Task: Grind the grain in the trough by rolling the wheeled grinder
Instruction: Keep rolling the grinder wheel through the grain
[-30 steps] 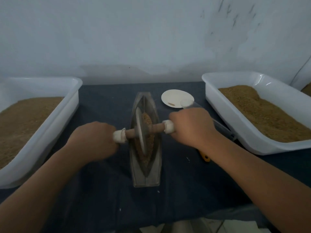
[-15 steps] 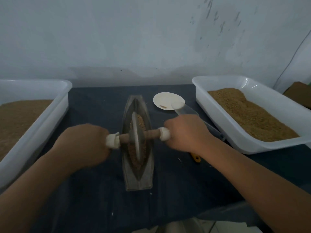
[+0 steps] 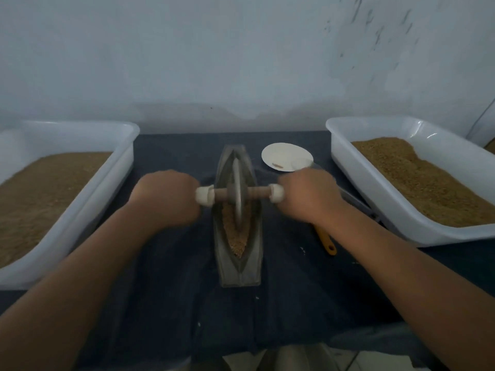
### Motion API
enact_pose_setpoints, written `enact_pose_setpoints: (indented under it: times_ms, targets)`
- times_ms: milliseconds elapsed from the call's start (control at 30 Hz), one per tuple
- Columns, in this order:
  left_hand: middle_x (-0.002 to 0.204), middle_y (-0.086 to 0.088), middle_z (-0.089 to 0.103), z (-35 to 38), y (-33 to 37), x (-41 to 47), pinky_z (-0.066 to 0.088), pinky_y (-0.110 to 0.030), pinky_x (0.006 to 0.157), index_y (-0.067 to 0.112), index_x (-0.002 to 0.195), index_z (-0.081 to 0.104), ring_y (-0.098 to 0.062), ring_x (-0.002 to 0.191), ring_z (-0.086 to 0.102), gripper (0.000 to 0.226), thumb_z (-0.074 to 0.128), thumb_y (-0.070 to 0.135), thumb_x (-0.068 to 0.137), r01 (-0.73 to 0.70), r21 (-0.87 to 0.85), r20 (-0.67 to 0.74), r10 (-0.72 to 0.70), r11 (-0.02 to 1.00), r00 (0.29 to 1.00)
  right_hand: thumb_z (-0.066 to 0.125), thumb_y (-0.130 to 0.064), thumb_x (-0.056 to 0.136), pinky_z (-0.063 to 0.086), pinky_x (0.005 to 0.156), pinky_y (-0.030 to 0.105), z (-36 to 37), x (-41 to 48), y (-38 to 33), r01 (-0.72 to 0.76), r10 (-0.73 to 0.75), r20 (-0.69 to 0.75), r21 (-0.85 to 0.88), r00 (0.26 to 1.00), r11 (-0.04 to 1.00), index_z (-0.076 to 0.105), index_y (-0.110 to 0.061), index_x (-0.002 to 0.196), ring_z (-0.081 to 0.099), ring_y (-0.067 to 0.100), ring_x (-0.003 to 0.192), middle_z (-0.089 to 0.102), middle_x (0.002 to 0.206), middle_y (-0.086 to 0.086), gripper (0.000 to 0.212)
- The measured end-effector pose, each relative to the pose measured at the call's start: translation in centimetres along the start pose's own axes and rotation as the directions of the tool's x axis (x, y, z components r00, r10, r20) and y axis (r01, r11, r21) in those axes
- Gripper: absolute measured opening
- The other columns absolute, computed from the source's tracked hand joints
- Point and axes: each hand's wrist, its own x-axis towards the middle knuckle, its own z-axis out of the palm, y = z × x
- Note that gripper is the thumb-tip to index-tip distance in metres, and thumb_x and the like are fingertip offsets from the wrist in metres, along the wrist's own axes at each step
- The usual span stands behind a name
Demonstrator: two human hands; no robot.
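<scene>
A narrow boat-shaped metal trough (image 3: 239, 271) lies lengthwise on the dark cloth in the middle. Brown grain (image 3: 235, 236) fills its near half. The wheeled grinder (image 3: 237, 194) stands upright in the trough's far half, its thin metal disc on a wooden axle with white end caps. My left hand (image 3: 166, 199) grips the axle's left end. My right hand (image 3: 308, 196) grips the right end. Both fists hide the handle ends.
Two white plastic tubs of brown grain flank the trough, one at the left (image 3: 88, 188) and one at the right (image 3: 375, 188). A small white dish (image 3: 286, 156) sits behind my right hand. A yellow-handled tool (image 3: 325, 242) lies under my right forearm. A wall rises close behind.
The grinder has rolled away from me along the trough, uncovering grain in the near half. Both hands moved forward with it.
</scene>
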Motion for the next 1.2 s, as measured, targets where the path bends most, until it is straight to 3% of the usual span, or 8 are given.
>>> enact_pose_setpoints:
  times_ms: [167, 367, 500, 700, 833, 933, 1000, 1200]
  targets:
    - [0.058, 0.013, 0.054, 1.0, -0.5, -4.0, 0.034, -0.025, 0.048, 0.032, 0.066, 0.054, -0.004, 0.052, 0.051, 0.028, 0.053, 0.06, 0.072, -0.048, 0.013, -0.016, 0.048, 0.999, 0.999, 0.04, -0.065, 0.077, 0.03, 0.044, 0.025, 0.1, -3.4, 0.3, 0.132, -0.123, -0.141, 0.053, 0.982, 0.99, 0.037, -0.034, 0.062, 0.04, 0.001, 0.048, 0.042, 0.052, -0.013, 0.034]
    - [0.073, 0.008, 0.061, -0.2, 0.3, 2.9, 0.048, -0.033, 0.061, 0.027, 0.072, 0.061, -0.016, 0.064, 0.057, 0.023, 0.054, 0.049, 0.075, 0.092, -0.005, 0.011, -0.092, 0.996, 0.996, 0.052, -0.052, 0.092, 0.02, 0.05, 0.025, 1.4, 3.4, -0.3, -0.038, 0.028, -0.252, -0.035, 0.967, 0.999, 0.057, -0.02, 0.071, 0.047, 0.023, 0.054, 0.051, 0.061, -0.004, 0.038]
    - [0.073, 0.008, 0.061, -0.8, 0.5, 3.3, 0.049, -0.034, 0.063, 0.027, 0.072, 0.06, -0.019, 0.067, 0.06, 0.022, 0.054, 0.047, 0.078, 0.051, 0.014, -0.005, -0.051, 0.999, 0.999, 0.049, -0.055, 0.094, 0.029, 0.055, 0.03, 1.7, 3.4, -0.1, -0.093, 0.096, -0.153, 0.023, 0.984, 0.995, 0.059, -0.022, 0.077, 0.053, 0.025, 0.065, 0.053, 0.067, -0.005, 0.039]
    - [0.062, 0.013, 0.053, 0.8, -0.4, -3.2, 0.034, -0.027, 0.051, 0.034, 0.068, 0.05, -0.008, 0.056, 0.05, 0.029, 0.053, 0.06, 0.079, -0.078, 0.072, -0.067, 0.083, 0.994, 0.994, 0.047, -0.062, 0.076, 0.019, 0.043, 0.021, 0.2, -3.8, 0.2, 0.126, -0.119, -0.235, 0.015, 0.965, 0.992, 0.031, -0.036, 0.06, 0.028, -0.001, 0.044, 0.039, 0.05, -0.013, 0.034]
    - [0.061, 0.012, 0.055, 1.4, -0.5, -1.7, 0.036, -0.027, 0.051, 0.031, 0.065, 0.053, -0.009, 0.056, 0.052, 0.033, 0.051, 0.058, 0.084, -0.023, 0.01, -0.061, 0.024, 1.0, 0.998, 0.052, -0.059, 0.081, 0.033, 0.044, 0.025, 0.6, -1.5, 0.3, 0.117, -0.129, -0.179, -0.08, 0.975, 0.99, 0.044, -0.032, 0.062, 0.039, 0.007, 0.046, 0.041, 0.052, -0.012, 0.034]
    - [0.069, 0.01, 0.057, 1.1, -0.3, 2.6, 0.046, -0.033, 0.061, 0.028, 0.069, 0.058, -0.018, 0.064, 0.057, 0.028, 0.052, 0.052, 0.083, 0.063, -0.003, -0.067, -0.063, 0.998, 0.996, 0.069, -0.041, 0.082, 0.018, 0.047, 0.023, 1.2, 3.0, -0.2, -0.011, -0.02, -0.26, -0.117, 0.965, 0.993, 0.049, -0.022, 0.063, 0.042, 0.02, 0.049, 0.045, 0.056, -0.006, 0.033]
    - [0.072, 0.009, 0.058, 0.5, -0.3, 4.8, 0.046, -0.034, 0.064, 0.027, 0.071, 0.061, -0.022, 0.068, 0.058, 0.035, 0.052, 0.058, 0.083, 0.094, -0.023, -0.1, -0.096, 0.995, 0.99, 0.067, -0.033, 0.078, 0.021, 0.048, 0.024, 1.0, 5.0, -0.3, -0.075, 0.052, -0.242, -0.086, 0.969, 0.993, 0.05, -0.018, 0.064, 0.046, 0.021, 0.051, 0.048, 0.057, -0.002, 0.027]
    - [0.074, 0.01, 0.06, 0.5, -0.2, 1.6, 0.048, -0.035, 0.066, 0.028, 0.071, 0.059, -0.019, 0.069, 0.058, 0.028, 0.052, 0.051, 0.085, 0.058, -0.068, -0.005, -0.059, 0.996, 0.998, 0.064, -0.043, 0.085, 0.025, 0.047, 0.024, 0.5, 2.2, -0.4, -0.002, -0.019, -0.242, -0.085, 0.97, 0.996, 0.048, -0.021, 0.061, 0.042, 0.016, 0.05, 0.044, 0.056, -0.005, 0.037]
